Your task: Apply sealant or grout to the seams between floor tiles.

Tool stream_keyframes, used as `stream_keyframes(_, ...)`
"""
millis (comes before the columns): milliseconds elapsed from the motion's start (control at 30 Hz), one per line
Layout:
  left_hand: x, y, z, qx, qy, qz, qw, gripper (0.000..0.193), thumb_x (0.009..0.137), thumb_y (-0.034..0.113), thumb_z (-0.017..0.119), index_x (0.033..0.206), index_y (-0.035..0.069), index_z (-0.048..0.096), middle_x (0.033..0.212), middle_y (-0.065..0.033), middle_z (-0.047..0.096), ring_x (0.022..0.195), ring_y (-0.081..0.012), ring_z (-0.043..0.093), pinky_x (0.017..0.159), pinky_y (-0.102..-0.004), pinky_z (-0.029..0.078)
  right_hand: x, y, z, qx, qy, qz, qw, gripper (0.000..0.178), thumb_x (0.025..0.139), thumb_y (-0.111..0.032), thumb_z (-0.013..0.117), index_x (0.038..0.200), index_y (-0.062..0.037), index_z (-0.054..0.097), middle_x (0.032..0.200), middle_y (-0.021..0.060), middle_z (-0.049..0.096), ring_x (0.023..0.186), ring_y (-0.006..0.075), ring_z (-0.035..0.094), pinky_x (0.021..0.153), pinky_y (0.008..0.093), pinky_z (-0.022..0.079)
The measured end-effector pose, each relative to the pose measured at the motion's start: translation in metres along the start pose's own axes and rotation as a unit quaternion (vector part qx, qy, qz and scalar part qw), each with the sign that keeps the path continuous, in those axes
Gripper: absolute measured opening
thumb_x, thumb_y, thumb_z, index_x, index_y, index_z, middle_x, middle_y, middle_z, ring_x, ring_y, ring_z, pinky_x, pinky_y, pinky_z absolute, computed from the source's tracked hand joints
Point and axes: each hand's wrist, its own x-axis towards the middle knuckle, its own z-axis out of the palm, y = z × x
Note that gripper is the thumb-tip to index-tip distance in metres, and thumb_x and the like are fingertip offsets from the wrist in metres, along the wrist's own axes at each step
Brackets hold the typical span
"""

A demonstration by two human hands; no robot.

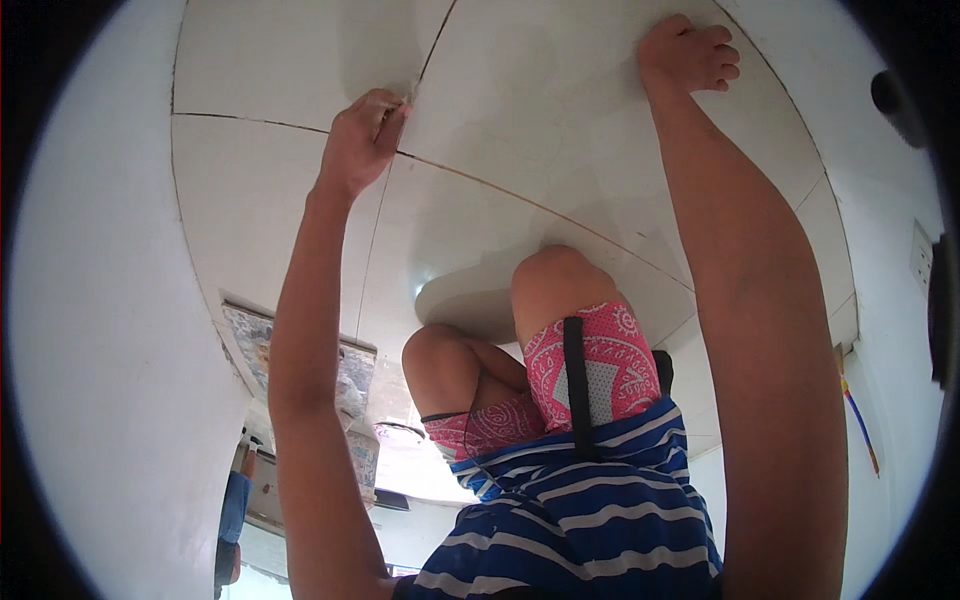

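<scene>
My left hand is down at the pale tiled floor, beside the spot where several dark tile joints meet. Its thumb and fingers are pinched together at a small whitish bit, too small to make out, right at the upright joint line. Farther right, near the wall, my right hand is closed into a fist that rests on the tile, its fingers curled under. Nothing shows in that fist. Brownish dirt marks the joint running from near my left hand toward the lower right.
My bent knees are between my arms. White walls rise at left and right. A socket plate and a thin coloured stick are on the right. Printed sheets lie behind at left, with another person's blue-clothed leg beyond.
</scene>
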Motion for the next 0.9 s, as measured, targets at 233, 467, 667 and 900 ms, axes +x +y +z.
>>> stream_keyframes(233, 0.013, 0.003, -0.006, 0.117, -0.070, -0.007, 0.991, 0.019, 0.092, 0.013, 0.060, 0.082, -0.001, 0.052, 0.078, -0.0187, 0.061, 0.070, -0.0413, 0.057, 0.064, -0.0463, 0.046, -0.014, -0.018, -0.041, 0.056, -0.081, 0.019, 0.995, 0.050, 0.091, -0.026, 0.049, 0.131, 0.0023, 0.044, 0.123, 0.0236, 0.047, 0.113, 0.0388, 0.044, 0.091, 0.0551, 0.037)
stream_keyframes(467, 0.004, 0.007, -0.017, 0.072, -0.121, 0.013, 0.990, 0.008, 0.092, 0.006, 0.056, 0.088, -0.001, 0.055, 0.087, -0.0197, 0.061, 0.073, -0.0401, 0.057, 0.068, -0.0459, 0.047, -0.018, -0.017, -0.041, 0.060, -0.075, 0.021, 0.995, 0.050, 0.091, -0.026, 0.049, 0.133, 0.0021, 0.043, 0.123, 0.0234, 0.047, 0.113, 0.0382, 0.044, 0.093, 0.0539, 0.037)
stream_keyframes(667, -0.035, -0.020, -0.012, -0.110, -0.100, -0.116, 0.982, 0.011, 0.096, 0.003, 0.053, 0.100, 0.000, 0.063, 0.088, -0.0069, 0.064, 0.076, -0.0173, 0.064, 0.069, -0.0328, 0.053, -0.022, -0.023, -0.044, 0.077, -0.082, 0.025, 0.993, 0.049, 0.091, -0.025, 0.048, 0.131, 0.0027, 0.045, 0.123, 0.0234, 0.047, 0.112, 0.0374, 0.043, 0.092, 0.0531, 0.036)
stream_keyframes(900, -0.026, 0.001, 0.007, -0.220, 0.037, -0.195, 0.955, 0.015, 0.097, 0.010, 0.058, 0.103, -0.001, 0.068, 0.087, -0.0027, 0.064, 0.073, -0.0121, 0.061, 0.067, -0.0267, 0.053, -0.021, -0.020, -0.043, 0.069, -0.084, 0.013, 0.994, 0.046, 0.092, -0.025, 0.048, 0.129, 0.0028, 0.046, 0.122, 0.0230, 0.047, 0.110, 0.0370, 0.042, 0.090, 0.0526, 0.036)
